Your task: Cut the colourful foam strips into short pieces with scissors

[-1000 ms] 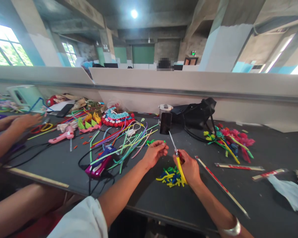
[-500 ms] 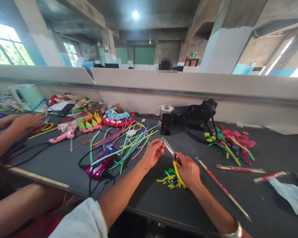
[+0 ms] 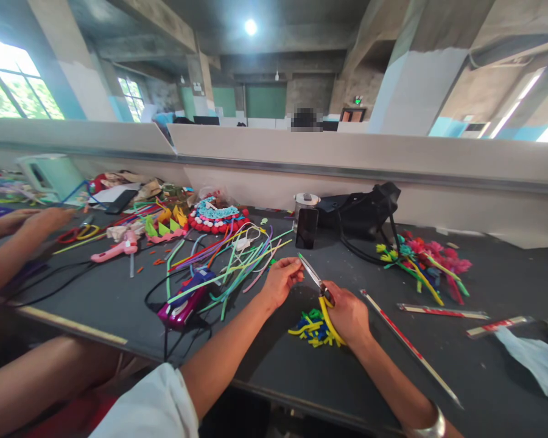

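Observation:
Between the thumb and fingers of my left hand (image 3: pixel 283 281) is a small green piece of pipe cleaner (image 3: pixel 299 256), mostly hidden by the fingertips. My right hand (image 3: pixel 349 313) grips scissors (image 3: pixel 311 271) with yellow handles. Their blades point up and left, and the tips meet the green piece at my left fingertips. Below the scissors lies a small pile of cut pipe cleaner pieces (image 3: pixel 313 328) in yellow, blue and green.
Long pipe cleaners (image 3: pixel 237 267), a purple device (image 3: pixel 182 307) and a pink glue gun (image 3: pixel 116 248) lie leftward. A phone (image 3: pixel 307 229) leans upright near a black bag (image 3: pixel 365 213). Colourful fuzzy flowers (image 3: pixel 432 258) and red-and-white packets (image 3: pixel 441 311) lie right. Another person's hands (image 3: pixel 45 222) are at far left.
The scissor blades look slightly closer together than before. Both my hands stay in nearly the same place. The other person's hand at the left has shifted slightly.

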### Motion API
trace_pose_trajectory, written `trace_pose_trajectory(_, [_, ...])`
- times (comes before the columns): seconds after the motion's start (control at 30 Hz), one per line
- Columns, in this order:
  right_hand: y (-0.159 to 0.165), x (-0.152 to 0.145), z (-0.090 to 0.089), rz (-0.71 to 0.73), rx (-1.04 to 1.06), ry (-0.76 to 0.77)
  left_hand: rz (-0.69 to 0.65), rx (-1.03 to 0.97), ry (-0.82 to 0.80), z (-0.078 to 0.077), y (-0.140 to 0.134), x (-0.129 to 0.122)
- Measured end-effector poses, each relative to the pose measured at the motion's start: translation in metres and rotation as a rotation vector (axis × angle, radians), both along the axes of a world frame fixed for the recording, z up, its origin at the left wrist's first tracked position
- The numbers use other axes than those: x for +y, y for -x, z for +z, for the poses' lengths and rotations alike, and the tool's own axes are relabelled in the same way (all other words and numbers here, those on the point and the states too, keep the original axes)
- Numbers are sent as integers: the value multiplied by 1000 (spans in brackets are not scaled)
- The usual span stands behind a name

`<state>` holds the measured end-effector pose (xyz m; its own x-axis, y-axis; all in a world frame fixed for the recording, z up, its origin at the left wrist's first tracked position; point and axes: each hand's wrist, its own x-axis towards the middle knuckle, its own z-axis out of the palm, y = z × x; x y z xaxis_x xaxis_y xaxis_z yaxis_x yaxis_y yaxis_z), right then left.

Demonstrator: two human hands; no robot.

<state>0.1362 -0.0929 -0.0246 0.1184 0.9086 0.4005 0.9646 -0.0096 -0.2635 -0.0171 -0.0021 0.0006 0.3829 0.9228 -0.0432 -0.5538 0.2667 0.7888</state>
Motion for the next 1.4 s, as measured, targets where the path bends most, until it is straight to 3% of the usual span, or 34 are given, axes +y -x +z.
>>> trace_pose_trajectory(0.67, [4, -2, 4, -27, 30, 58, 76, 36, -86, 0, -1, -2])
trace_pose_trajectory(1.4, [8, -4, 0, 1, 37, 44, 29, 25, -90, -2, -2, -3])
